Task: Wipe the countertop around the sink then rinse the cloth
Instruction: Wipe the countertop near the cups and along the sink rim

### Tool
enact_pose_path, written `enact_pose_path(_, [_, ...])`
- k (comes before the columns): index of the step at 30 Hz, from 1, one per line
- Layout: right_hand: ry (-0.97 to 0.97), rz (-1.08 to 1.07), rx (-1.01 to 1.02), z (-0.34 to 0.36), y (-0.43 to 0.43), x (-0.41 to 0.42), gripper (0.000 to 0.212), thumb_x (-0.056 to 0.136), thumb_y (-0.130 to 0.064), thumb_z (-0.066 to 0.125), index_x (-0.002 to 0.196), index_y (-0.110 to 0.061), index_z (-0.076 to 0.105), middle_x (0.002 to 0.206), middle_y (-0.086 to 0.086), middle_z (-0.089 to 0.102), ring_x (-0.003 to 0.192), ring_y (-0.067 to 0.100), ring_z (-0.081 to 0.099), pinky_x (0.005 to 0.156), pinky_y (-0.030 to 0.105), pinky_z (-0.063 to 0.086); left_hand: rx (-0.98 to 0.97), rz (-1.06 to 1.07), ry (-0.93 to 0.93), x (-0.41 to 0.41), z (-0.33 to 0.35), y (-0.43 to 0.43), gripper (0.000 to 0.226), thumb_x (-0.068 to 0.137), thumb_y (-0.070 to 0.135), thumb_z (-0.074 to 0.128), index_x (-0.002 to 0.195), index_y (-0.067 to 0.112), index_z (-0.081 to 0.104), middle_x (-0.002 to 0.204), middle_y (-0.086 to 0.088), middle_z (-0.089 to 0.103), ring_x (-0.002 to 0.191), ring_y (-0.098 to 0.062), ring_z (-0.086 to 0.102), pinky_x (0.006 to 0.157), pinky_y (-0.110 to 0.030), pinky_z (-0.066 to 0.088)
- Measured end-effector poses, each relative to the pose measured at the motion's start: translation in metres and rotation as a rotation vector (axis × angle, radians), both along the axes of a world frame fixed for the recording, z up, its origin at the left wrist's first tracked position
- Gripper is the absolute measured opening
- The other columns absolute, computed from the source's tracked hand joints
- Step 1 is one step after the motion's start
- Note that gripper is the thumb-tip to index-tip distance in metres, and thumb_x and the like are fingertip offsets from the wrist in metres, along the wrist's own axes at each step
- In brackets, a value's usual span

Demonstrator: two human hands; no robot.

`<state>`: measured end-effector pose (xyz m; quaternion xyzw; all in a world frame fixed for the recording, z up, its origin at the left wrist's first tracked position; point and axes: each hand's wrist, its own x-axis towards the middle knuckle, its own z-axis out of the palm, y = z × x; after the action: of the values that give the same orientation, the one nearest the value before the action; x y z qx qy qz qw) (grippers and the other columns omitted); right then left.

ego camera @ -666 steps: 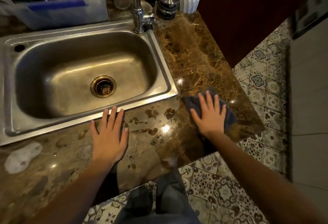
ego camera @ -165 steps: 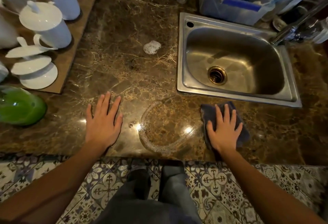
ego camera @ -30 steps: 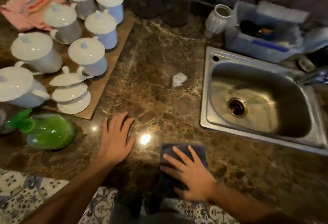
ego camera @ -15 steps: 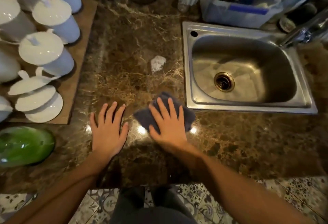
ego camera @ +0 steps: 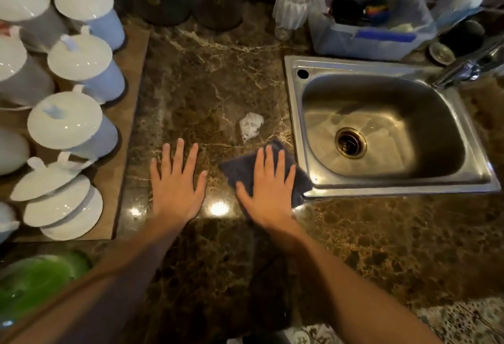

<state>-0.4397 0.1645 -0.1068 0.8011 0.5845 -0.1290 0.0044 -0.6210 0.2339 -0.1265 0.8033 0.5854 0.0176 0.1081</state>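
Dark cloth (ego camera: 235, 170) lies flat on the marble countertop (ego camera: 207, 84), pressed under the right hand (ego camera: 268, 189), fingers straight; left hand (ego camera: 177, 187) flat on bare stone at 9 o'clock, holding nothing; white patch (ego camera: 251, 127), possibly foam, at 12 o'clock of the cloth, nearer the right hand; sink (ego camera: 294, 125) rim just beside at 3 o'clock.

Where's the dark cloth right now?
In the head view, the cloth lies under the right hand on the countertop, at the sink's near-left corner.

Counter (ego camera: 196, 76): dark brown marble, pale veins.
Cloth (ego camera: 240, 169): dark grey-blue, plain.
Sink (ego camera: 296, 125): silver.
Lidded pots (ego camera: 65, 122): white lids, pale blue bodies.
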Motion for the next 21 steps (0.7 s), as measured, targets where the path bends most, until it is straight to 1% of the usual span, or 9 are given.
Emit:
enact_pose_path(2, [-0.023, -0.091, 0.024, -0.002, 0.038, 0.01, 0.089, 0.083, -0.062, 0.017, 0.152, -0.008, 0.003, 0.161, 0.014, 0.004, 0.147, 0.036, -0.005, 0.116, 0.055, -0.002, 0.012, 0.0, -0.015, 0.001, 0.001, -0.001, 0.062, 0.094, 0.048, 0.024, 0.151, 0.022, 0.025, 0.159, -0.009, 0.019, 0.146, -0.033, 0.014, 0.114, -0.055, 0.011])
enact_pose_path(6, [-0.038, -0.121, 0.021, -0.003, 0.066, 0.015, 0.087, 0.086, -0.061, 0.022, 0.152, -0.006, 0.002, 0.16, 0.016, 0.007, 0.147, 0.037, -0.001, 0.116, 0.053, 0.001, 0.01, -0.003, -0.027, 0.001, 0.001, 0.0, 0.062, 0.094, 0.048, 0.024, 0.151, 0.023, 0.025, 0.159, -0.008, 0.019, 0.146, -0.031, 0.013, 0.115, -0.055, 0.012])
enact_pose_path(10, [-0.029, -0.132, 0.027, 0.002, 0.026, -0.007, 0.089, 0.085, -0.06, 0.023, 0.151, -0.002, 0.01, 0.158, 0.019, 0.015, 0.147, 0.036, 0.007, 0.118, 0.052, 0.007, 0.004, -0.007, -0.064, 0.002, 0.003, 0.0, 0.061, 0.092, 0.047, 0.027, 0.148, 0.021, 0.033, 0.155, -0.011, 0.028, 0.145, -0.033, 0.018, 0.114, -0.056, 0.014])
enact_pose_path(13, [-0.011, -0.099, 0.018, 0.001, -0.024, -0.033, 0.091, 0.081, -0.06, 0.036, 0.149, -0.001, 0.024, 0.155, 0.019, 0.026, 0.144, 0.039, 0.019, 0.113, 0.052, 0.013, 0.023, 0.048, -0.136, 0.001, 0.008, 0.011, 0.057, 0.089, 0.044, 0.031, 0.138, 0.018, 0.046, 0.141, -0.014, 0.046, 0.133, -0.034, 0.035, 0.106, -0.055, 0.026])
enact_pose_path(14, [-0.01, -0.073, 0.02, -0.001, -0.039, -0.037, 0.092, 0.08, -0.061, 0.039, 0.149, -0.002, 0.025, 0.155, 0.018, 0.028, 0.144, 0.038, 0.02, 0.112, 0.051, 0.013, 0.029, 0.066, -0.163, 0.002, 0.011, 0.018, 0.056, 0.089, 0.043, 0.032, 0.136, 0.018, 0.048, 0.136, -0.015, 0.049, 0.129, -0.034, 0.039, 0.103, -0.054, 0.028])
enact_pose_path(15, [0.004, -0.059, 0.02, -0.002, -0.049, -0.038, 0.094, 0.079, -0.063, 0.04, 0.149, -0.002, 0.024, 0.155, 0.017, 0.027, 0.144, 0.036, 0.018, 0.113, 0.05, 0.012, 0.029, 0.075, -0.182, 0.003, 0.011, 0.026, 0.055, 0.089, 0.042, 0.034, 0.137, 0.017, 0.047, 0.137, -0.016, 0.047, 0.127, -0.034, 0.04, 0.103, -0.053, 0.029])
enact_pose_path(17, [0.082, -0.118, 0.056, 0.002, -0.049, -0.036, 0.101, 0.078, -0.07, 0.036, 0.152, -0.005, 0.015, 0.158, 0.013, 0.019, 0.147, 0.029, 0.008, 0.117, 0.045, 0.002, 0.045, 0.059, -0.155, 0.007, 0.009, 0.035, 0.056, 0.092, 0.04, 0.035, 0.142, 0.017, 0.041, 0.148, -0.016, 0.038, 0.135, -0.034, 0.033, 0.109, -0.054, 0.023])
enact_pose_path(19, [0.223, -0.289, 0.1, 0.007, -0.024, -0.029, 0.103, 0.075, -0.074, 0.024, 0.153, -0.009, 0.001, 0.161, 0.008, 0.005, 0.148, 0.022, -0.005, 0.117, 0.037, -0.01, 0.052, 0.03, -0.099, 0.01, 0.003, 0.036, 0.057, 0.094, 0.041, 0.03, 0.147, 0.018, 0.034, 0.155, -0.012, 0.029, 0.142, -0.033, 0.025, 0.112, -0.055, 0.016])
enact_pose_path(21, [0.283, -0.439, 0.168, 0.008, 0.015, -0.018, 0.096, 0.08, -0.069, 0.02, 0.152, -0.009, -0.001, 0.161, 0.008, 0.003, 0.148, 0.02, -0.006, 0.118, 0.037, -0.009, 0.048, 0.027, -0.077, 0.011, -0.001, 0.035, 0.057, 0.095, 0.04, 0.026, 0.148, 0.019, 0.032, 0.156, -0.009, 0.028, 0.143, -0.032, 0.023, 0.112, -0.056, 0.016])
